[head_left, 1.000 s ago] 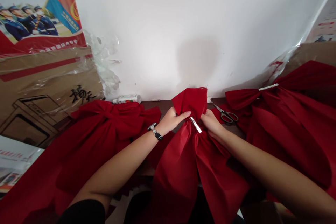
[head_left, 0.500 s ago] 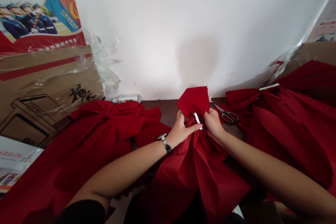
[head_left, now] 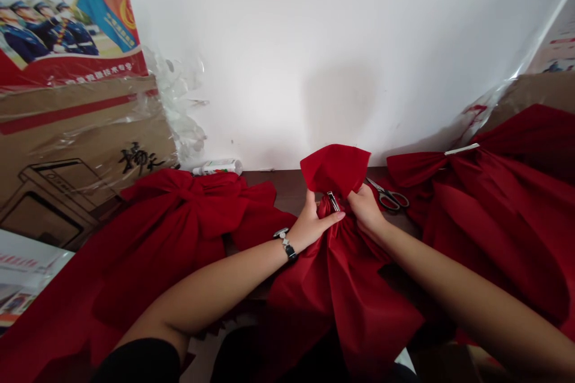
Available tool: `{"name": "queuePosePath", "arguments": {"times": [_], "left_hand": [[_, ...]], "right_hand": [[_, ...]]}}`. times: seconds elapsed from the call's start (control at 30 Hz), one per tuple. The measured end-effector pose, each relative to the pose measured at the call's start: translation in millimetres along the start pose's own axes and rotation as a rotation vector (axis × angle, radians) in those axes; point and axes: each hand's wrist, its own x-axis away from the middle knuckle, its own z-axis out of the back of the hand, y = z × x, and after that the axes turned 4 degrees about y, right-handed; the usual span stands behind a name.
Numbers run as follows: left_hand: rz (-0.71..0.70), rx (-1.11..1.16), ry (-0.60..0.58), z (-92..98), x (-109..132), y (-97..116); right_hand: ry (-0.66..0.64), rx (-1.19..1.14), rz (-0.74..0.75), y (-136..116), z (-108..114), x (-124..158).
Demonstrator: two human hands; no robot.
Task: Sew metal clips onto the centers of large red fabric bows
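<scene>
A gathered red cloth bow (head_left: 345,287) hangs from my hands, its pinched neck at the table's far side and a red flap (head_left: 335,169) standing above it. A narrow metal clip (head_left: 333,201) sits at the neck, between my hands. My left hand (head_left: 317,220) wraps the cloth from the left, thumb raised and fingers pointing right under the clip. My right hand (head_left: 366,210) pinches the neck from the right. A black-and-silver wristband (head_left: 286,245) circles my left wrist.
Similar red bows lie to the left (head_left: 175,215) and right (head_left: 476,209), the right one with a white strip (head_left: 462,149). Black-handled scissors (head_left: 389,198) and a small white tube (head_left: 218,167) rest on the dark table (head_left: 274,185). Behind stand a white wall, cardboard (head_left: 81,143) and a poster (head_left: 67,24).
My left hand has moved right and up, closer to my right. The cloth neck is gathered tighter, and the clip has risen and now shows shorter between my hands.
</scene>
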Motion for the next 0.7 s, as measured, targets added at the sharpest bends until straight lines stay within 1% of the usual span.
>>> {"name": "queuePosePath", "arguments": {"times": [0.1,0.2,0.3,0.4,0.47,0.57,0.7], "left_hand": [[-0.073,-0.034,0.013,6.0,-5,-3],[-0.151,-0.086,-0.006,14.1,-11,-5],[-0.195,-0.165,-0.073,19.5,-14,-4],[-0.245,-0.3,-0.162,21.2,-13,-2],[-0.283,-0.389,-0.208,21.6,-12,-3],[-0.326,-0.498,-0.253,22.7,-12,-5],[-0.315,-0.605,-0.294,23.7,-13,-2]], "right_hand": [[-0.056,0.029,0.001,-4,2,-2],[-0.121,0.04,0.049,-6,4,-6],[-0.117,0.043,0.099,-7,7,-10],[-0.101,0.064,0.12,-7,10,-13],[-0.13,0.069,0.095,-8,12,-14],[-0.211,0.051,0.017,-6,14,-16],[-0.253,0.063,-0.041,-3,18,-17]]}}
